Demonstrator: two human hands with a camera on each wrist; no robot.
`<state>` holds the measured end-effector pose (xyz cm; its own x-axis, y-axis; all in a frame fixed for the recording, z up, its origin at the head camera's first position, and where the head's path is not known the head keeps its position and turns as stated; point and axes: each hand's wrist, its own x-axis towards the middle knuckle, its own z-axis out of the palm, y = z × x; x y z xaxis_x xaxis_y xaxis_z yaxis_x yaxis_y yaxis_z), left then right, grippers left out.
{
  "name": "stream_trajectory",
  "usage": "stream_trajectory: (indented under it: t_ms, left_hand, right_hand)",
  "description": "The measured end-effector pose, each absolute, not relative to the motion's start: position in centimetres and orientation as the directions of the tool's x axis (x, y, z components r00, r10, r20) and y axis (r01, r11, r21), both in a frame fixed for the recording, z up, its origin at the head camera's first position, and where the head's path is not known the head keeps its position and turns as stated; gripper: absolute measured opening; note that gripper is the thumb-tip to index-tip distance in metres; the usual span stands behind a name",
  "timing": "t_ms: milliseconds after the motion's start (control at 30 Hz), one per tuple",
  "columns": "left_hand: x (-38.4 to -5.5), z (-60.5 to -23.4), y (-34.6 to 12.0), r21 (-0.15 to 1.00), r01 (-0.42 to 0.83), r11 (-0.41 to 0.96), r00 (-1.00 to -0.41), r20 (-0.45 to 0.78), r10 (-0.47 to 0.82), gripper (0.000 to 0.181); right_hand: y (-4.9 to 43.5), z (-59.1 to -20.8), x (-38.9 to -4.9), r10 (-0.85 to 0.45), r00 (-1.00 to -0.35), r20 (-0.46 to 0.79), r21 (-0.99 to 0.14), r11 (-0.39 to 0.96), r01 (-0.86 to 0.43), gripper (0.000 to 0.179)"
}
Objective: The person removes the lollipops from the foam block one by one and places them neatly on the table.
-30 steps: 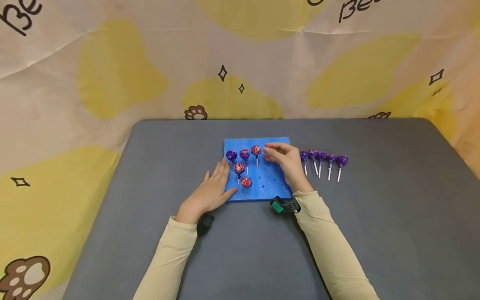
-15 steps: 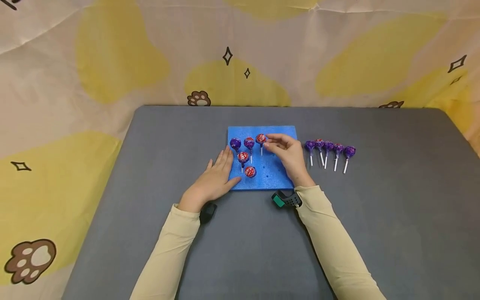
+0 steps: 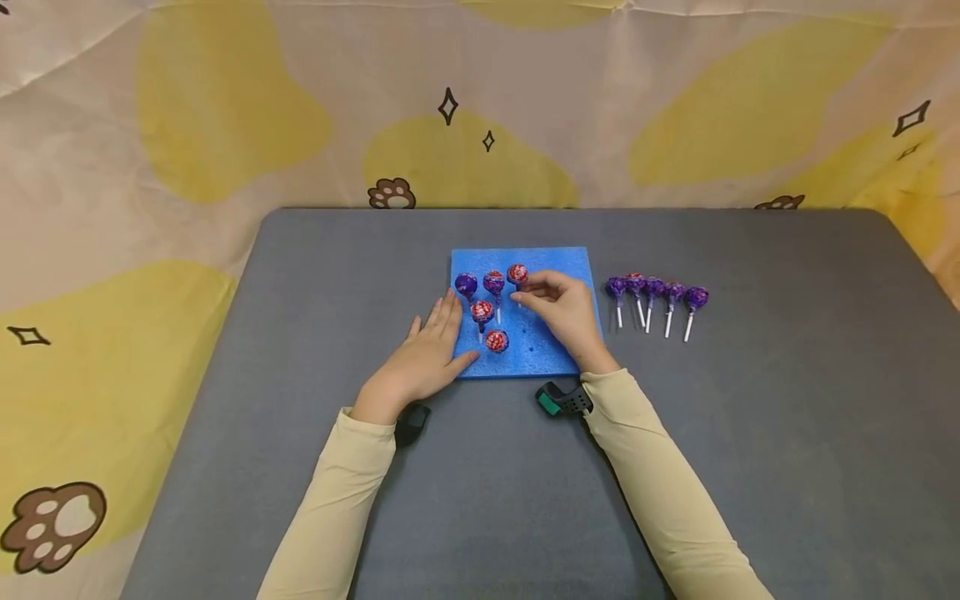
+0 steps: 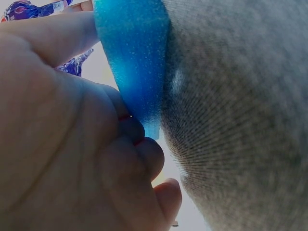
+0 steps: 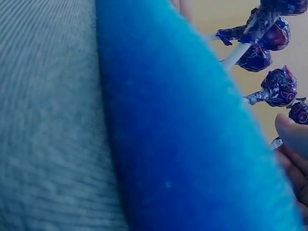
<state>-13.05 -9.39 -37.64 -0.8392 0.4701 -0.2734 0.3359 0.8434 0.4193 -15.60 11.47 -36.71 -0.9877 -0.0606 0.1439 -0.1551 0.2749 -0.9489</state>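
Note:
A blue foam block (image 3: 555,358) lies on the table with several wrapped lollipops standing in it, sticks down. My left hand (image 3: 420,362) rests against its left edge, fingers extended and thumb at the front corner. In the left wrist view those fingers (image 4: 127,127) touch the foam's side (image 4: 139,62). The thumb and fingers of my right hand (image 3: 566,312) pinch the back-row red lollipop (image 3: 517,273) just below its head, hiding part of the stick. The right wrist view catches the thumb (image 5: 293,132) beside a lollipop head (image 5: 299,113). A red-topped lollipop (image 3: 497,341) stands nearest the front.
Right of the foam, a row of several purple and red lollipops (image 3: 654,288) lies on the grey table (image 3: 750,433), sticks pointing toward me. Small holes (image 3: 531,327) show in the foam beside the right hand. A patterned cloth (image 3: 525,158) hangs behind the table.
My right hand has moved left from beside the back-row red lollipop until its fingers meet the stick. The left hand keeps its place on the foam, and the head view has shifted.

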Motion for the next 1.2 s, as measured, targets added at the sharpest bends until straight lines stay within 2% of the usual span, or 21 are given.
stream_trajectory:
  t_ms: [267,367,500,700,800,1033,1200]
  left_hand:
    - [-12.8,-37.8,-9.6,0.419,0.330,0.846,-0.839,-0.281,0.467,0.077]
    - [-12.7,-37.9,-9.6,0.420,0.331,0.845,-0.838,-0.281,0.467,0.078]
    - [-12.6,-38.1,-9.5,0.425,0.332,0.842,-0.839,-0.274,0.469,0.078]
    - [-12.9,-38.2,-9.4,0.434,0.339,0.835,-0.838,-0.265,0.478,0.078]
    - [-13.0,-38.0,-9.3,0.439,0.341,0.832,-0.838,-0.259,0.480,0.079]
    - [-13.2,-37.7,-9.2,0.438,0.345,0.830,-0.837,-0.257,0.484,0.079]
    - [-13.3,-37.8,-9.3,0.431,0.343,0.834,-0.836,-0.265,0.481,0.079]
  right_hand:
    - [11.2,-36.9,-15.4,-0.049,-0.981,0.188,-0.941,0.278,-0.194,0.013]
    - [11.5,-38.5,-16.0,-0.033,-0.978,0.206,-0.945,0.254,-0.207,0.013]
    - [12.2,-40.4,-16.7,0.011,-0.975,0.221,-0.961,0.174,-0.216,0.014]
    - [12.9,-40.1,-16.4,0.068,-0.974,0.216,-0.976,-0.017,-0.217,0.014]
    - [13.4,-39.9,-16.1,0.043,-0.977,0.207,-0.974,-0.086,-0.210,0.012]
    - [14.9,-39.7,-14.7,-0.033,-0.987,0.159,-0.976,-0.155,-0.152,0.007]
    - [15.7,-39.7,-13.7,-0.076,-0.992,0.104,-0.978,-0.192,-0.087,0.018]
